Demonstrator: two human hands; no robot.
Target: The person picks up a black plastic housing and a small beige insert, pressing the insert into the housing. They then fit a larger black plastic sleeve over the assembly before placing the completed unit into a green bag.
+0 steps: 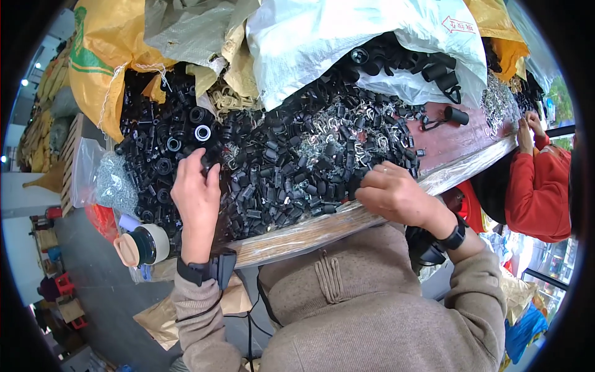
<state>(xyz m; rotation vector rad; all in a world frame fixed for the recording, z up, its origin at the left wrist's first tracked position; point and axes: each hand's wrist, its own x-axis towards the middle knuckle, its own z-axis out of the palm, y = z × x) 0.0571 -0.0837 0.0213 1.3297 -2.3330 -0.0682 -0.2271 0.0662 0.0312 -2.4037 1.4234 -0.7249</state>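
Note:
My left hand (pixel 197 192) reaches over the left side of a pile of black plastic parts. Its thumb and index finger are apart, close to a black ring-shaped part with a pale rim (pixel 202 132). Whether a fingertip touches a part, I cannot tell. At the bench's front edge, my right hand (pixel 395 193) is closed with its fingers curled inward. A dark shape shows by its fingertips, too hidden to name. Between the hands lie many small black plastic pieces (pixel 266 186), with small silvery metal hooks (pixel 325 139) on top.
Large white (pixel 365 37) and yellow (pixel 114 37) woven sacks stand along the back. A jar with a beige lid (pixel 144 243) and a clear bag of metal pieces (pixel 116 183) are at the left. At the far right, a person in a red sleeve (pixel 527 180) works at the same bench.

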